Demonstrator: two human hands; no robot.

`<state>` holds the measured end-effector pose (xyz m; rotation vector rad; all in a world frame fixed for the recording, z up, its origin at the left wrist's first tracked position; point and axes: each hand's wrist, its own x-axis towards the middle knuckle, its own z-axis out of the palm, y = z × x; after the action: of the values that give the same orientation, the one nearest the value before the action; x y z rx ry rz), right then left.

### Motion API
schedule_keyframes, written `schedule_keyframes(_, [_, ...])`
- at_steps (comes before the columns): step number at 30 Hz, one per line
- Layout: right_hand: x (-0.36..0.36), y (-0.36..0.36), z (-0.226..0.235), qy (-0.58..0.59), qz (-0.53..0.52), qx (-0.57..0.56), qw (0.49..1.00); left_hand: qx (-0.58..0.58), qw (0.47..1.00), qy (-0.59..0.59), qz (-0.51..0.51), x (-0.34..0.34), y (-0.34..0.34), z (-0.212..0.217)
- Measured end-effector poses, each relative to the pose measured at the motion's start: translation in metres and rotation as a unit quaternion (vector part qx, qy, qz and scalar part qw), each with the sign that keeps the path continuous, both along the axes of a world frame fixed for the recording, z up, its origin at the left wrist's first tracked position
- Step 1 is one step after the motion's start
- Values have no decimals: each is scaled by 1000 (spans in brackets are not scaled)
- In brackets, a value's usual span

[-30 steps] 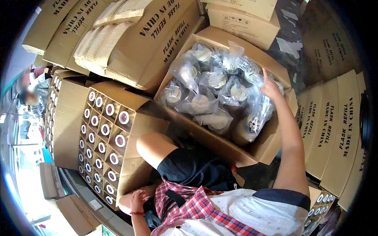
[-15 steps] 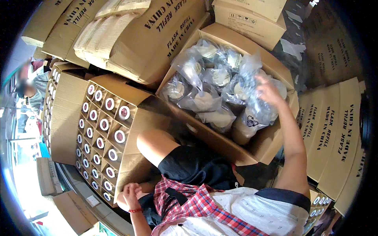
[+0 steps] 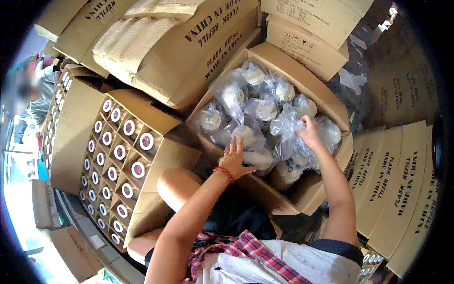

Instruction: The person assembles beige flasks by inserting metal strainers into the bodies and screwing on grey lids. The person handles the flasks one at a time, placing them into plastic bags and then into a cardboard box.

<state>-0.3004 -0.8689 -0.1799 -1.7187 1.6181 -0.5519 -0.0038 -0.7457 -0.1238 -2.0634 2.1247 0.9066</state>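
Observation:
An open cardboard box (image 3: 318, 81) in front of me holds several round-topped, whitish items wrapped in clear plastic bags (image 3: 267, 110). My right hand (image 3: 309, 133) is inside the box on its right side, fingers closed on the crumpled top of a clear plastic bag (image 3: 286, 127). Over the box's near edge, my left hand (image 3: 233, 160) is open, thumb spread out and fingertips at a wrapped item (image 3: 242, 135). Whether those fingertips touch the plastic cannot be made out. A red bracelet circles my left wrist.
On the left stands a divided carton (image 3: 163, 130) of several white-rimmed, dark-centred round tops. A large closed carton (image 3: 156, 61) lies behind it. Stacked cartons (image 3: 307, 49) rise at the back, and flattened cartons (image 3: 402, 184) lean at the right. A person (image 3: 42, 92) is at the far left.
My left hand has risen from beside my knee to the box and spread its fingers. My right hand has moved slightly down and left with the plastic. The whole view has shifted a little.

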Motion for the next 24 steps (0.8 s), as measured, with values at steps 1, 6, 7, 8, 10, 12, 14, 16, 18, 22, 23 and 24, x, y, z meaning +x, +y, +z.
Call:
schedule_keyframes(1, [-4, 0, 11, -70, 13, 11, 997, 4, 998, -56, 1, -9, -7, -16])
schedule_keyframes(6, [28, 5, 34, 107, 196, 32, 974, 4, 998, -55, -6, 0, -19, -107])
schedule_keyframes(7, [48, -6, 34, 174, 217, 4, 961, -7, 999, -48, 15, 10, -21, -135])
schedule_keyframes(8, [63, -18, 30, 239, 226, -23, 944, -6, 999, -25, 28, 13, -25, -142])
schedule_keyframes(10, [94, -49, 18, 285, 253, -48, 923, 6, 998, 34, 54, 18, -31, -140])
schedule_keyframes(12, [103, -70, -8, 328, 261, -68, 905, 2, 992, 92, 86, 16, -37, -124])
schedule_keyframes(14, [99, -84, -47, 371, 252, -87, 890, -33, 982, 134, 126, 17, -45, -112])
schedule_keyframes(16, [90, -88, -55, 351, 254, -149, 889, -174, 914, 248, 269, 28, -59, -112])
schedule_keyframes(18, [83, -87, -49, 328, 289, -142, 888, -247, 794, 373, 411, 41, -77, -112])
schedule_keyframes(22, [110, -91, 32, 166, 233, -131, 949, -228, 728, 414, 496, 68, -89, -122])
schedule_keyframes(23, [119, -97, 45, 165, 234, -138, 948, -233, 740, 393, 493, 71, -90, -126])
schedule_keyframes(24, [127, -104, 48, 163, 232, -144, 948, -265, 773, 317, 481, 71, -93, -125])
